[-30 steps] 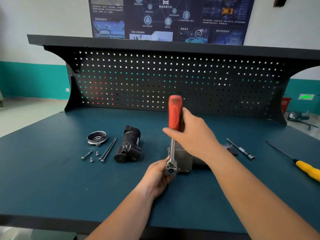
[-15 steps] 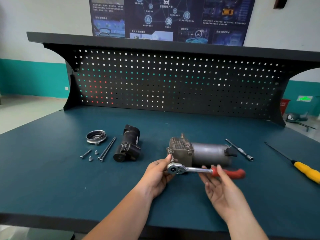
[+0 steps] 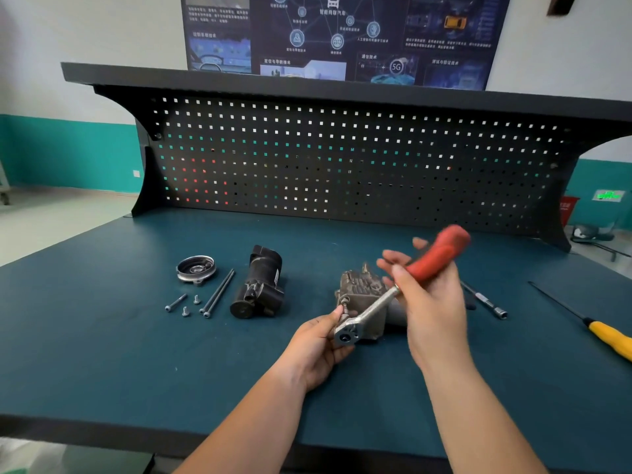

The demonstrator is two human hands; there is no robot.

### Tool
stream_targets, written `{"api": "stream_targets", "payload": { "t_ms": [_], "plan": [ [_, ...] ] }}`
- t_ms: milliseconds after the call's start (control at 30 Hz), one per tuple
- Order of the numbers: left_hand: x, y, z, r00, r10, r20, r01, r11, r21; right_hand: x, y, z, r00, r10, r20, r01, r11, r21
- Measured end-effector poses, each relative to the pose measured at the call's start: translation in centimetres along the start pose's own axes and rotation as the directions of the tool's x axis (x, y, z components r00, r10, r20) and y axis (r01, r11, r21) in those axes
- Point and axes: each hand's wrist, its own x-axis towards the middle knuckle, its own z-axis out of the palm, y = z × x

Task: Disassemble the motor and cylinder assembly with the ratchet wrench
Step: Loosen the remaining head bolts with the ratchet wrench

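The grey motor and cylinder assembly point(image 3: 360, 290) lies on the bench mat, its finned block end facing me. A ratchet wrench point(image 3: 371, 311) with a red handle sits with its head on the block's near face. My left hand point(image 3: 316, 347) pinches the ratchet head and steadies it. My right hand point(image 3: 429, 299) grips the red handle, which is tilted up and to the right and blurred. The motor's round body is mostly hidden behind my right hand.
Left of the assembly lie a black housing point(image 3: 258, 283), a round metal cover point(image 3: 196, 269), two long bolts point(image 3: 218, 293) and several short screws point(image 3: 176, 302). An extension bar point(image 3: 484, 300) and a yellow-handled screwdriver point(image 3: 607, 338) lie to the right. A pegboard point(image 3: 342, 159) closes the back.
The handle stood upright a second ago, swung down flat to the right, and now has swung back up to a tilt. My left hand has stayed on the ratchet head.
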Motion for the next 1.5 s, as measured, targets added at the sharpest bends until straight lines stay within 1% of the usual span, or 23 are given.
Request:
{"api": "stream_targets", "payload": {
  "t_ms": [67, 133, 200, 300, 367, 433, 500, 567, 667, 767, 833, 900, 967, 1000, 1100, 1200, 1233, 1300, 1367, 1433, 1500],
  "plan": [
    [0.1, 0.0, -0.1, 1.000, -0.003, 0.012, 0.004, 1.000, -0.007, 0.9, -0.5, 1.4, 0.990, -0.052, 0.128, 0.072, 0.984, -0.161],
    [0.1, 0.0, -0.1, 0.999, -0.006, 0.037, 0.006, 1.000, -0.007, 1.6, -0.8, 2.6, 0.967, -0.049, 0.252, 0.123, 0.950, -0.286],
    [0.2, -0.1, -0.1, 0.998, 0.005, 0.065, -0.005, 1.000, -0.004, 2.0, -0.9, 3.8, 0.924, -0.007, 0.382, 0.173, 0.900, -0.400],
    [0.1, -0.2, -0.1, 0.995, 0.020, 0.093, -0.020, 1.000, 0.001, 1.9, -0.4, 5.8, 0.852, 0.071, 0.518, 0.284, 0.768, -0.573],
    [0.1, -0.2, -0.1, 0.996, 0.018, 0.092, -0.019, 1.000, 0.013, 1.8, 0.3, 6.9, 0.820, 0.090, 0.566, 0.348, 0.706, -0.617],
    [0.0, -0.1, -0.1, 0.996, 0.023, 0.085, -0.025, 1.000, 0.016, 1.6, 0.8, 7.8, 0.791, 0.100, 0.604, 0.396, 0.668, -0.629],
    [-0.1, -0.1, -0.1, 0.996, 0.043, 0.078, -0.044, 0.999, 0.008, 1.4, 1.1, 8.1, 0.775, 0.115, 0.621, 0.396, 0.678, -0.619],
    [-0.2, -0.1, 0.0, 0.995, 0.067, 0.070, -0.067, 0.998, 0.001, 1.4, 1.3, 8.0, 0.783, 0.108, 0.613, 0.363, 0.721, -0.590],
    [-0.2, -0.2, 0.1, 0.992, 0.097, 0.080, -0.100, 0.995, 0.031, 1.3, 1.6, 7.2, 0.836, 0.002, 0.548, 0.341, 0.781, -0.523],
    [-0.1, -0.2, 0.1, 0.989, 0.119, 0.091, -0.125, 0.990, 0.063, 1.7, 1.6, 5.8, 0.912, -0.099, 0.399, 0.284, 0.853, -0.439],
    [0.0, -0.2, 0.2, 0.989, 0.128, 0.076, -0.132, 0.990, 0.051, 1.9, 1.6, 4.7, 0.949, -0.124, 0.290, 0.229, 0.902, -0.366],
    [0.1, -0.1, 0.3, 0.990, 0.130, 0.056, -0.132, 0.990, 0.040, 2.0, 1.7, 3.6, 0.970, -0.153, 0.190, 0.193, 0.957, -0.216],
    [0.2, -0.2, 0.3, 0.991, 0.126, 0.038, -0.127, 0.992, 0.026, 1.9, 1.9, 2.2, 0.980, -0.178, 0.085, 0.183, 0.981, -0.062],
    [0.2, -0.2, 0.3, 0.992, 0.126, 0.031, -0.126, 0.992, 0.021, 1.8, 1.9, 1.5, 0.986, -0.167, 0.023, 0.167, 0.986, -0.009],
    [0.2, -0.3, 0.5, 0.993, 0.118, 0.014, -0.118, 0.993, 0.020, 1.4, 2.3, -1.2, 0.985, -0.037, -0.169, 0.066, 0.983, 0.170],
    [0.3, -0.3, 0.3, 0.993, 0.115, 0.021, -0.115, 0.993, 0.012, 0.2, 3.4, -4.2, 0.931, 0.170, -0.322, -0.050, 0.936, 0.349],
    [0.4, -0.4, 0.3, 0.993, 0.117, 0.025, -0.118, 0.993, 0.010, -0.5, 4.0, -5.1, 0.905, 0.248, -0.347, -0.101, 0.915, 0.390],
    [0.4, -0.5, 0.2, 0.991, 0.127, 0.030, -0.127, 0.992, 0.005, -1.9, 5.3, -6.3, 0.846, 0.401, -0.353, -0.205, 0.854, 0.478],
    [0.3, -0.5, 0.3, 0.990, 0.136, 0.028, -0.136, 0.991, -0.001, -2.7, 6.0, -6.7, 0.796, 0.499, -0.344, -0.256, 0.791, 0.556],
    [0.2, -0.4, 0.3, 0.990, 0.135, 0.028, -0.135, 0.991, -0.005, -2.7, 5.8, -6.4, 0.778, 0.519, -0.354, -0.248, 0.771, 0.587],
    [0.1, -0.3, 0.2, 0.993, 0.107, 0.042, -0.107, 0.994, 0.004, -2.3, 5.2, -6.1, 0.799, 0.481, -0.361, -0.219, 0.792, 0.570]
  ]
}}
